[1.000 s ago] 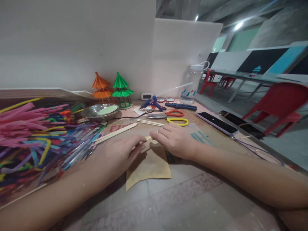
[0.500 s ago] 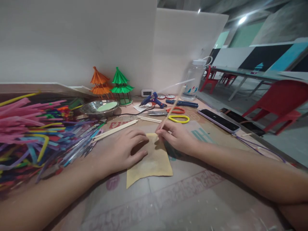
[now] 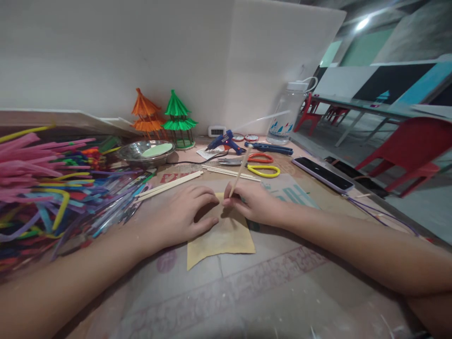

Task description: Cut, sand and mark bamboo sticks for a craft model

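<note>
A yellow sheet (image 3: 222, 242), perhaps felt or paper, lies on the covered table in front of me. My left hand (image 3: 187, 214) rests palm down over its left edge, fingers spread and loosely curved, holding nothing. Between the fingertips of my right hand (image 3: 252, 202) is a thin wooden stick (image 3: 240, 170), pinched near its lower end over the upper right part of the sheet. The stick stands nearly upright, leaning slightly to the right. Its lower tip is hidden by my fingers.
Loose wooden sticks (image 3: 173, 184) lie beyond my hands, with scissors (image 3: 264, 170) and a blue glue gun (image 3: 224, 141) behind. Colourful pipe cleaners (image 3: 45, 183) crowd the left. A metal bowl (image 3: 129, 155), orange pagoda (image 3: 144, 113), green pagoda (image 3: 178, 115), bottle (image 3: 282, 115) and phone (image 3: 323, 174) are around.
My right hand has shifted slightly left over the yellow sheet, and the stick it holds has tilted to a more upright angle. My left hand stays on the sheet.
</note>
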The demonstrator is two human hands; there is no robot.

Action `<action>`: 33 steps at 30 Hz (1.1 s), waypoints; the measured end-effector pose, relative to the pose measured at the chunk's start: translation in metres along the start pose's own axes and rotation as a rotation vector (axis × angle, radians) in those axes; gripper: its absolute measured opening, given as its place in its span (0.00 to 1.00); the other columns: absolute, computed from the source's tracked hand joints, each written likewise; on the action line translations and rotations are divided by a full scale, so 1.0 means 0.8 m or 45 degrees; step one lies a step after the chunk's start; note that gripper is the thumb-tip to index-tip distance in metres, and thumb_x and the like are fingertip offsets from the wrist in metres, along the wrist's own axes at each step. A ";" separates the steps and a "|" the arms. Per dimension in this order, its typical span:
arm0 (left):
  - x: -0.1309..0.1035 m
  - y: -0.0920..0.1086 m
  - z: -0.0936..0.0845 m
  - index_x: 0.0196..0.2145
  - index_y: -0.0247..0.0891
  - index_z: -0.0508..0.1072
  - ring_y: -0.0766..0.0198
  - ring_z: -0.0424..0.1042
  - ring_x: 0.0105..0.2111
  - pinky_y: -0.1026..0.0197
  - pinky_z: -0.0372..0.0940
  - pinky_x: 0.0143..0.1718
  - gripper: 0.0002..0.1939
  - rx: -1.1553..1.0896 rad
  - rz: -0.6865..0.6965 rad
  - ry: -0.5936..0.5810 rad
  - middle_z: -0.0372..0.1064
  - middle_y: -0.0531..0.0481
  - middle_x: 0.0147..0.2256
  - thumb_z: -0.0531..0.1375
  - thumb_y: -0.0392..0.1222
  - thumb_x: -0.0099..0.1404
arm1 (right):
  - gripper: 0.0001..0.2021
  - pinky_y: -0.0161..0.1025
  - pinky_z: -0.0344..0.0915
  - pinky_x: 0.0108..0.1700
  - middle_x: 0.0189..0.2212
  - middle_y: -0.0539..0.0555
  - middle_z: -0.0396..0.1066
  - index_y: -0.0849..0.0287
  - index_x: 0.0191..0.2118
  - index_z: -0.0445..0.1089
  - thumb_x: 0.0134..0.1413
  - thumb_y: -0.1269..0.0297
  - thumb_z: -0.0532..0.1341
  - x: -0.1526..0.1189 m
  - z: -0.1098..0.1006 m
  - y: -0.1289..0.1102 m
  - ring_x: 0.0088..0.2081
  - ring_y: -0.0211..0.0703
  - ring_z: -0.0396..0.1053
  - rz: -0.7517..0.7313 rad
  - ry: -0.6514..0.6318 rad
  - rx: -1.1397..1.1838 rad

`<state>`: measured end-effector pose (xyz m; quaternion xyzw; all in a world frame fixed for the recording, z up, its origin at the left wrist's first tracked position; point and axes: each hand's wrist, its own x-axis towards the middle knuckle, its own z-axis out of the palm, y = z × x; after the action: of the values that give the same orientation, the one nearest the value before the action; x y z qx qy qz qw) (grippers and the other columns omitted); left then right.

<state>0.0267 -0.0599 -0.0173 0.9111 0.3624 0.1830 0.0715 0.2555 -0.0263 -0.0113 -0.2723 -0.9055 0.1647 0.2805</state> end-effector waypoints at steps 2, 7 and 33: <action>0.000 0.000 0.000 0.50 0.41 0.74 0.51 0.69 0.51 0.49 0.65 0.52 0.17 0.019 -0.009 0.007 0.72 0.44 0.49 0.58 0.50 0.68 | 0.07 0.37 0.59 0.34 0.28 0.52 0.70 0.56 0.32 0.65 0.62 0.63 0.58 0.001 -0.001 0.003 0.31 0.42 0.66 0.025 0.005 -0.084; -0.001 0.001 0.000 0.50 0.40 0.74 0.52 0.69 0.51 0.49 0.65 0.52 0.17 0.021 -0.007 -0.015 0.71 0.44 0.49 0.57 0.51 0.69 | 0.10 0.36 0.59 0.33 0.26 0.50 0.69 0.56 0.32 0.62 0.65 0.60 0.55 -0.001 -0.003 0.002 0.29 0.41 0.66 0.086 -0.011 0.018; -0.002 0.000 0.000 0.50 0.40 0.73 0.53 0.68 0.51 0.49 0.64 0.53 0.17 0.068 -0.007 -0.047 0.70 0.44 0.50 0.55 0.51 0.71 | 0.08 0.37 0.59 0.35 0.28 0.52 0.71 0.57 0.34 0.63 0.65 0.61 0.53 0.002 -0.001 0.005 0.31 0.43 0.68 0.183 -0.001 0.004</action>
<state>0.0253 -0.0611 -0.0179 0.9148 0.3684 0.1563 0.0542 0.2570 -0.0221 -0.0117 -0.3360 -0.8835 0.1858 0.2682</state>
